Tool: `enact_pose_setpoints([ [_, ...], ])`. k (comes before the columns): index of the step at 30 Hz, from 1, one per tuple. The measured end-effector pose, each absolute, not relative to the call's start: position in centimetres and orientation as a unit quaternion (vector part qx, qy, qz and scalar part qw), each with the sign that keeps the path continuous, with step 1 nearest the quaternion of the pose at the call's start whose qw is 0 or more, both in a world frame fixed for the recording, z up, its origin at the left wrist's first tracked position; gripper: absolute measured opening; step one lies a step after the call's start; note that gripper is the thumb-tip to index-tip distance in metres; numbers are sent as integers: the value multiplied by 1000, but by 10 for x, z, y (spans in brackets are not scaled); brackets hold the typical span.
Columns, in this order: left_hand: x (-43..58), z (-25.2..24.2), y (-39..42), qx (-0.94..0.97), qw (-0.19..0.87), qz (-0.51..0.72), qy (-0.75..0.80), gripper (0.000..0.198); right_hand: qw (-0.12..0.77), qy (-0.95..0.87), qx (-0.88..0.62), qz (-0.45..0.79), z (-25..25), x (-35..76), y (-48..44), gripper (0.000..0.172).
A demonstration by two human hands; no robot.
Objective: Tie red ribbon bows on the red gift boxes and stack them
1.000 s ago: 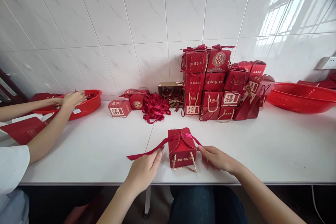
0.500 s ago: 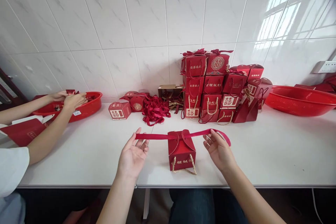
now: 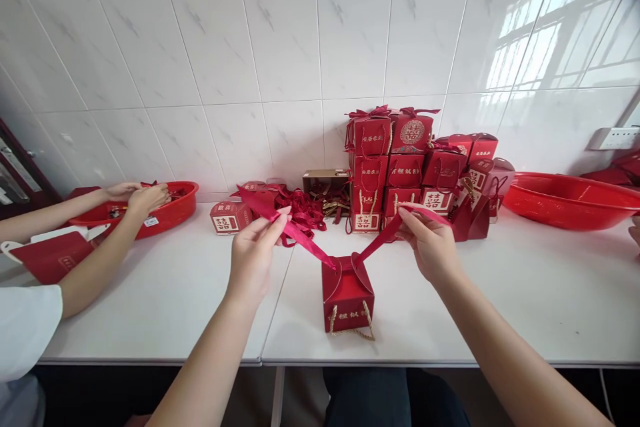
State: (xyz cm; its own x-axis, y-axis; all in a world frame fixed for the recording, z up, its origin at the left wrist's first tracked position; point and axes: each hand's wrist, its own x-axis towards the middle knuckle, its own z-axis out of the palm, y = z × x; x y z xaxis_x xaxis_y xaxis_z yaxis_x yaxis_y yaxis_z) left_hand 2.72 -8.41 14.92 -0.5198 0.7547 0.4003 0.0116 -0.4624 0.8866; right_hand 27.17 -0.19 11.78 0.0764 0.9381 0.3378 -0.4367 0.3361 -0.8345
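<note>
A small red gift box (image 3: 349, 300) with a gold rope handle stands on the white table in front of me. A dark pink ribbon (image 3: 311, 244) passes through the slots in its top flaps, one end rising to each side. My left hand (image 3: 257, 247) pinches the left end, whose loose tail sticks up past my fingers. My right hand (image 3: 427, 237) pinches the right end, with its tail lying over the back of the hand. Both hands are raised above the box, apart from it. The middle of the ribbon is partly hidden by the flaps.
Stacked red gift boxes (image 3: 370, 167) stand against the tiled wall, beside a heap of ribbons (image 3: 305, 207) and another box (image 3: 231, 217). A co-worker's hands (image 3: 147, 197) are over the left red basin (image 3: 175, 213). Another red basin (image 3: 565, 200) sits at right.
Both hands have risen, lifting the ribbon ends from nearly level into a V shape. My left hand now pinches with closed fingers. The view has tilted up slightly, and fingers appear at the right edge.
</note>
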Motion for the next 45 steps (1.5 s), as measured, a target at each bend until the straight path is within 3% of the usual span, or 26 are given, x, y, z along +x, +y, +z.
enact_pose_setpoints([
  [11, 56, 191, -54, 546, 263, 682, 410, 33, 643, -554, -244, 469, 170, 240, 8, 35],
  [21, 62, 190, -52, 583, 285, 626, 433, 39, 630, -588, -229, 453, 181, 238, 4, 34],
  [31, 63, 193, -53, 585, 287, 625, 429, 34, 648, -556, -211, 476, 188, 235, 1, 32],
  [34, 67, 197, -57, 615, 298, 598, 419, 32, 606, -569, -201, 518, 191, 232, -2, 34],
  [38, 72, 201, -64, 676, 273, 525, 440, 35, 535, -654, -223, 487, 192, 231, -9, 30],
  [45, 70, 189, -62, 696, 213, 484, 485, 31, 461, -671, -127, 566, 173, 233, -8, 21],
])
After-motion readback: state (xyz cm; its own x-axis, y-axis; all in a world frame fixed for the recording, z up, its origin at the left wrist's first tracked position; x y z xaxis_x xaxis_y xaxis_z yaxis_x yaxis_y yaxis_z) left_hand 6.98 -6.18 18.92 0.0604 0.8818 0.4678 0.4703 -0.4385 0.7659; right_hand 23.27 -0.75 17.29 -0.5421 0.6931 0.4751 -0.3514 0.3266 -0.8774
